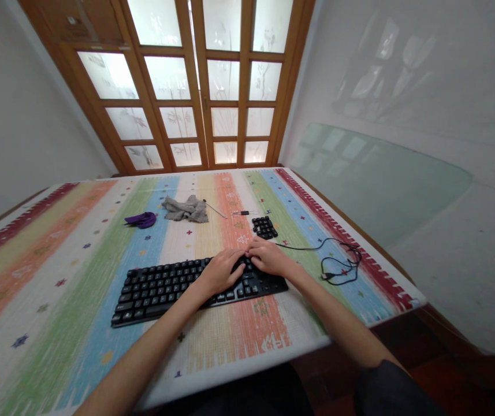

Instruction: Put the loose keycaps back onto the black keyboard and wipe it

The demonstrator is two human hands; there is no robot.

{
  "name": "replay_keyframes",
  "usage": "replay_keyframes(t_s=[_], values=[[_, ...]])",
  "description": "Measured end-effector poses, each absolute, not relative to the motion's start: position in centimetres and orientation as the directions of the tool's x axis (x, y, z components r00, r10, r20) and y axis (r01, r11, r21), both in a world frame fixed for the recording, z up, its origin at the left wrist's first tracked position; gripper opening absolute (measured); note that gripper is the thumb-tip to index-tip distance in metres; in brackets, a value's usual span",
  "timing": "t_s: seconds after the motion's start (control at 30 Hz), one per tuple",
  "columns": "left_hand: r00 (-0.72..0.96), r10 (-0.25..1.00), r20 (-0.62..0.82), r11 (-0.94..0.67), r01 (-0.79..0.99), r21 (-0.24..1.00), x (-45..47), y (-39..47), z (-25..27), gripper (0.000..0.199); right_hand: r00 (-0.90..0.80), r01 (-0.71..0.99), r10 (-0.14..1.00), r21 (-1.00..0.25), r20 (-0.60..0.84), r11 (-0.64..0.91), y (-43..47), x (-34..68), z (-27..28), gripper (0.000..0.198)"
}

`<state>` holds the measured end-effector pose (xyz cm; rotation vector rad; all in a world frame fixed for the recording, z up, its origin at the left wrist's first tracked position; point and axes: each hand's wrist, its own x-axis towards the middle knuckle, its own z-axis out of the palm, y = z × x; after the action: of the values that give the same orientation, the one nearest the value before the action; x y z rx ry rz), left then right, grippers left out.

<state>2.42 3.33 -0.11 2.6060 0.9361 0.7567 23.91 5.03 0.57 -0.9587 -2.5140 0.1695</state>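
Right, a table (78, 277) under a striped cloth fills the view, and here's the black keyboard (173, 283) near the surface's near edge. It lies flat, its long axis running roughly along that edge, the space bar side facing the person, one short end to the left and the other to the right.

Both hands are over its right-hand part! The left hand (221, 268) lies across the keys, fingers extended close together, thumb parted from them; the right hand (268, 256) curls in from the other side, fingers bent together. The fingertips meet at the keyboard's far side, most of its length reaching out to the left of them. Whether they pinch anything, I cannot tell.

Over by the right edge, a black cable (354, 263) lies in loose loops, its plug inward. Toward the far edge sits a crumpled grey cloth (186, 210), with a folded purple cloth (142, 219) just left. A cluster of black keycaps (265, 227) rests just beyond the right hand. Smaller yet: a thin rod (216, 209) beside the grey cloth, and a little black piece (244, 213) near the keycaps.
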Motion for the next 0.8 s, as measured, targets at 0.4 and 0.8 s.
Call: replay_keyframes(t_s=[0.4,0.8], values=[[0.591,0.724,0.356,-0.688,0.581,0.434,3.9,5.2,1.2,0.032,-0.28,0.75,0.826,-0.426,0.49,0.507,7.6,31.1,0.1,0.027],[0.546,0.787,0.288,-0.615,0.652,0.443,8.9,13.2,1.0,0.029,-0.211,0.854,0.874,-0.352,0.438,0.383,8.7,32.3,-2.1,0.026]])
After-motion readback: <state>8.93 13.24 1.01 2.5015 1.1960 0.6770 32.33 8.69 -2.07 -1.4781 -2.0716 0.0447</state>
